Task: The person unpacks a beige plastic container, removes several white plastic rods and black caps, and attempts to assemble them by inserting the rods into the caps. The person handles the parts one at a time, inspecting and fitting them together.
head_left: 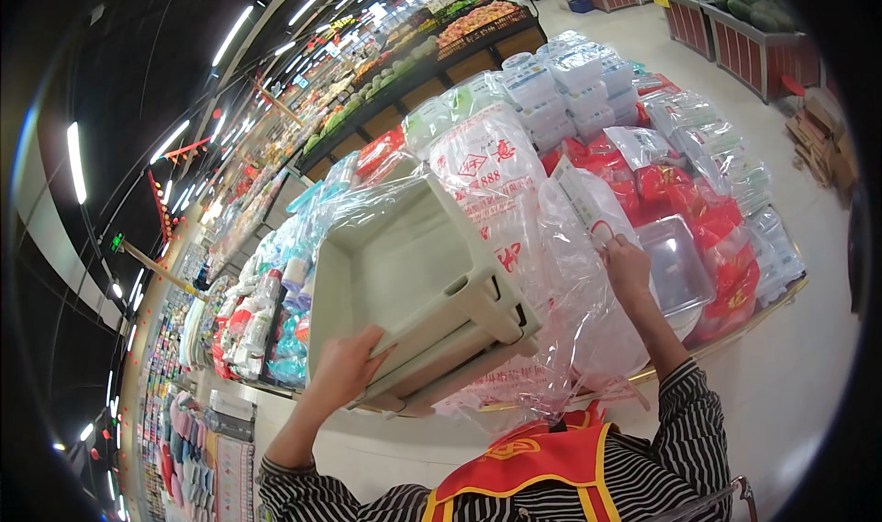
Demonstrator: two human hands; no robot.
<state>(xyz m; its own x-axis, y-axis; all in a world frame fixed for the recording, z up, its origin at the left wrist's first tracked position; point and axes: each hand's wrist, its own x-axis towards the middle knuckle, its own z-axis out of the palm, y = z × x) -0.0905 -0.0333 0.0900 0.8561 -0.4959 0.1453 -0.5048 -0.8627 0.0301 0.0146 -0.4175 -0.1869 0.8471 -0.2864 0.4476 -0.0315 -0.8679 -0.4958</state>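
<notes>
My left hand [347, 366] grips the near left rim of a stack of grey-green plastic storage bins [404, 223], thumb over the edge. The stack is tilted, and the upper bin's inside shows bare. Clear plastic film [390, 184] lies along its far edge, and more hangs by its right side. My right hand [627, 266] is closed at the lower end of a long pale printed card [577, 198] with clear film around it. A small red loop [602, 230] shows by the fingertips. Which layers the right fingers pinch is partly hidden.
A display of goods spreads ahead: white bags with red print [487, 168], red packages [666, 191], stacked clear food boxes [574, 72] and a clear tub [678, 269]. Produce stands [478, 49] stretch behind. Flattened cardboard [816, 141] lies on the right. Hanging goods [188, 458] are at lower left.
</notes>
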